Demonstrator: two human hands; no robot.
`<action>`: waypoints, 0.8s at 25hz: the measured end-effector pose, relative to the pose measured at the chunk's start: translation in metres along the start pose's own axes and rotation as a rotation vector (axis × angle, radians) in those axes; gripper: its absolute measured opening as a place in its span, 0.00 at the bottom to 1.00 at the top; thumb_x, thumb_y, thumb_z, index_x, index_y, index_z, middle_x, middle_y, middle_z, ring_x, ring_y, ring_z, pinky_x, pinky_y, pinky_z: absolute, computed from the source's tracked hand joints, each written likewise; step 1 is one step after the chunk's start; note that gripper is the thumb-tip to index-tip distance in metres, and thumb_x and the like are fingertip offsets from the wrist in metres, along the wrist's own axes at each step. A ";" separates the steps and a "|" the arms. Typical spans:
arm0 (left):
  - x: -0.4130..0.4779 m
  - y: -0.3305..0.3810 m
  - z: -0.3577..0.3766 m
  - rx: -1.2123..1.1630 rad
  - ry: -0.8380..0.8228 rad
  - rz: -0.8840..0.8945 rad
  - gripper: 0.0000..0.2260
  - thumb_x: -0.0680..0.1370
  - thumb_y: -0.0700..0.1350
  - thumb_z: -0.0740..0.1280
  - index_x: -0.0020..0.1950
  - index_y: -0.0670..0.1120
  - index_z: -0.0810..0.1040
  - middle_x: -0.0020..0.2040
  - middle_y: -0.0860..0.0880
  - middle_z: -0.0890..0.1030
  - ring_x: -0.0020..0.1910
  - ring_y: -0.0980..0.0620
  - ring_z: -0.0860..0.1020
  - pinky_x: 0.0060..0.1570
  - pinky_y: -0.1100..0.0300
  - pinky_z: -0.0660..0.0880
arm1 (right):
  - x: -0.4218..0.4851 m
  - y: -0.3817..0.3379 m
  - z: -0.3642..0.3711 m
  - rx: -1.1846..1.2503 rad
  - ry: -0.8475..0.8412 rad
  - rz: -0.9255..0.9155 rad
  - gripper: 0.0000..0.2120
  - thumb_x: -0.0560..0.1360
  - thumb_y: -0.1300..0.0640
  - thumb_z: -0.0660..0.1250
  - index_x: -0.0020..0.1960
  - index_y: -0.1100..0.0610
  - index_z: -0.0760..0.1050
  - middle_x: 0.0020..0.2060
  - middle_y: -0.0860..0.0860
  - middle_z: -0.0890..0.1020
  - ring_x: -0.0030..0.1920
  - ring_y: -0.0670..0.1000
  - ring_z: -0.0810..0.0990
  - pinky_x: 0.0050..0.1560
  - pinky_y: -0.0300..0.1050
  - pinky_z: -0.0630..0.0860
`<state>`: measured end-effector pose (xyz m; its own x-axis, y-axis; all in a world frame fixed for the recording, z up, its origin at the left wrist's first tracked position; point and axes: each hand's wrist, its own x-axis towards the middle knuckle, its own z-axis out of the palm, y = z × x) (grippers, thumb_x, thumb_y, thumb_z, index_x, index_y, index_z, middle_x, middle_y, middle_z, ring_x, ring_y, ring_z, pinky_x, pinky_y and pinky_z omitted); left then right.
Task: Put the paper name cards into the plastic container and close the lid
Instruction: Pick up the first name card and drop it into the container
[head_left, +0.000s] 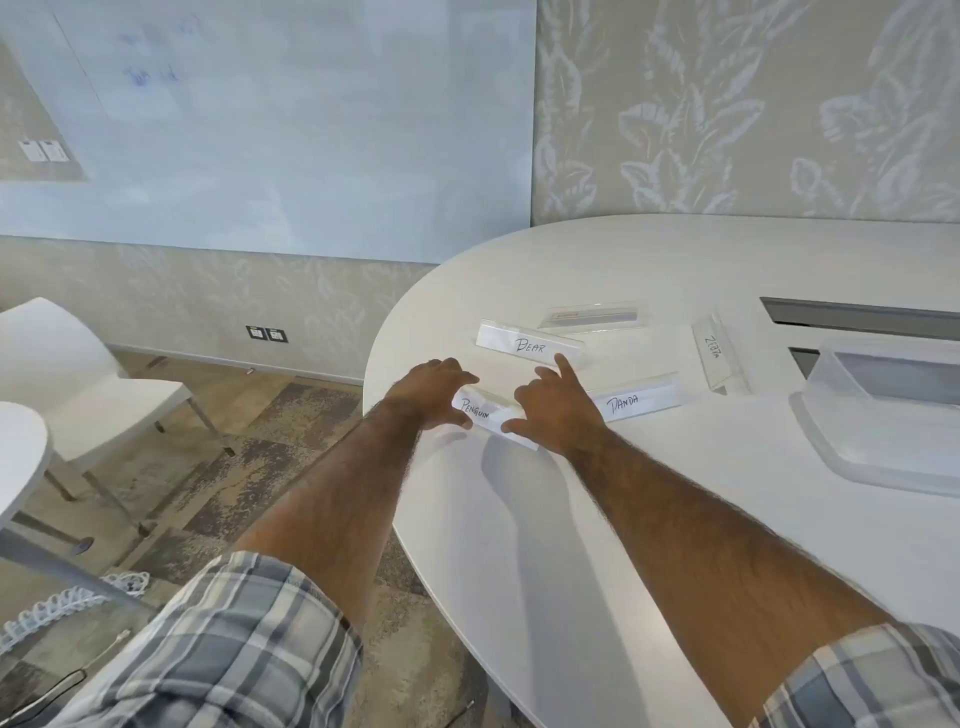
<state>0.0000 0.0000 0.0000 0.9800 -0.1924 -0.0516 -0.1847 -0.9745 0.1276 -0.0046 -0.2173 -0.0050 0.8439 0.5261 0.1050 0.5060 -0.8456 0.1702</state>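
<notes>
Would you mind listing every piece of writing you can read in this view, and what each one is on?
"PENGUIN": card holder under both hands.
"BEAR": card holder beyond the hands.
"PANDA": card holder right of the right hand.
Fourth card, turned sideways: handwriting, perhaps "ZEBRA", not certain.
Empty-looking clear holder: small red print, too blurred.
Whiteboard: faint blue scribbles, illegible.
Left hand hides no lettering.
</notes>
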 end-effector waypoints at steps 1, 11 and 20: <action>0.001 0.000 -0.001 0.008 0.003 0.002 0.35 0.70 0.58 0.75 0.75 0.56 0.68 0.67 0.52 0.71 0.68 0.49 0.68 0.64 0.49 0.70 | 0.001 -0.002 0.000 -0.016 -0.013 -0.016 0.25 0.77 0.35 0.59 0.60 0.54 0.78 0.56 0.53 0.83 0.70 0.56 0.70 0.77 0.57 0.44; 0.006 -0.007 -0.003 0.012 -0.126 -0.119 0.30 0.67 0.55 0.76 0.69 0.61 0.74 0.64 0.56 0.78 0.64 0.49 0.75 0.58 0.53 0.73 | 0.011 -0.011 -0.007 0.167 -0.086 -0.020 0.16 0.73 0.45 0.70 0.52 0.57 0.75 0.51 0.55 0.82 0.50 0.59 0.81 0.45 0.46 0.69; 0.007 -0.004 -0.010 0.065 -0.123 -0.088 0.24 0.67 0.57 0.75 0.63 0.63 0.80 0.56 0.59 0.82 0.56 0.52 0.79 0.46 0.57 0.72 | 0.018 -0.009 0.003 0.233 -0.118 0.028 0.18 0.72 0.48 0.72 0.57 0.58 0.76 0.54 0.55 0.81 0.53 0.59 0.81 0.49 0.48 0.74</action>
<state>0.0079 0.0042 0.0094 0.9767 -0.1144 -0.1816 -0.1065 -0.9929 0.0529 0.0064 -0.2002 -0.0072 0.8663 0.4993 -0.0107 0.4978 -0.8650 -0.0628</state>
